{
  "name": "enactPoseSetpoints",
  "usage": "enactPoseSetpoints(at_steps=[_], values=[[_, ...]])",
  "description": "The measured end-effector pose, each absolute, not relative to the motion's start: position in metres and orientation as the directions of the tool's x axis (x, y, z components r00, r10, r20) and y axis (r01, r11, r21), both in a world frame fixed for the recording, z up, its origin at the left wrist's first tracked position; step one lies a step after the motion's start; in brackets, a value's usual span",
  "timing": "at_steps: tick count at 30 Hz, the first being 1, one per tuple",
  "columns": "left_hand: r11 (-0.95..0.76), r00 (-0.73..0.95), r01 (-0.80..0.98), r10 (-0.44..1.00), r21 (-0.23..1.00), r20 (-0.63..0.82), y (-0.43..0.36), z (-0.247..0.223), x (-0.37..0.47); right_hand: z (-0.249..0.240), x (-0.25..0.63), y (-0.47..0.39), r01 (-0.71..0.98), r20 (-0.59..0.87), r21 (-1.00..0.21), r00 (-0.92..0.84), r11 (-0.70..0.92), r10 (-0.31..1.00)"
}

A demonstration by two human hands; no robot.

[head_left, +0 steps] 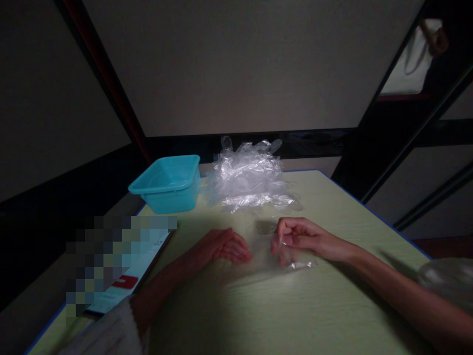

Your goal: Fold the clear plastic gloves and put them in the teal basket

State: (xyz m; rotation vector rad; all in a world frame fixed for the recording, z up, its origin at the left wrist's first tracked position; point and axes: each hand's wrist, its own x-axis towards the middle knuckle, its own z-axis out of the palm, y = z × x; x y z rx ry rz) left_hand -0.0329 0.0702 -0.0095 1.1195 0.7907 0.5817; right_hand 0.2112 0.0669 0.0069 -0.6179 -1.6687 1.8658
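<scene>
A thin, clear disposable plastic glove (258,266) is stretched low over the table between my hands, its outline smeared by motion. My right hand (299,236) pinches it between thumb and fingers, with the film hanging over the fingertips. On the left side of the film, my left hand (232,246) reaches in with its fingers stretched out and slightly bent. Those fingertips are blurred and lie against or just beside the plastic. Beyond both hands sits a loose, shiny pile of clear plastic gloves (254,177), some finger shapes sticking up at its back.
A turquoise plastic basin (170,199) stands at the table's back left. Left of my left forearm lies a tablet-like screen (118,288), partly pixelated. A translucent bundle (447,281) is at the right edge. The pale table (314,315) has a blue rim; a panel rises behind it.
</scene>
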Motion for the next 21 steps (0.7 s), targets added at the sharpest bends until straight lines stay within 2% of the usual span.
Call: enactPoseSetpoints(at_steps=[7,11,16,21], values=[[0.271,0.501,-0.068,0.841,0.96,-0.202,0.066,-0.009,-0.029,0.0,0.208,0.074,-0.094,-0.049,-0.984,-0.681,-0.154,0.73],[0.291,0.456,-0.129,0.866,0.948,-0.204,0.065,-0.007,-0.028,0.001,0.212,0.074,-0.094,-0.099,-0.971,-0.675,-0.219,0.731],[0.313,0.414,-0.195,0.886,0.93,-0.211,0.068,-0.007,-0.027,0.005,0.22,0.075,-0.037,-0.113,-0.979,-0.717,-0.2,0.688],[0.315,0.414,-0.21,0.886,0.926,-0.207,0.071,-0.008,-0.028,0.012,0.222,0.071,0.043,-0.154,-0.985,-0.674,-0.17,0.723]])
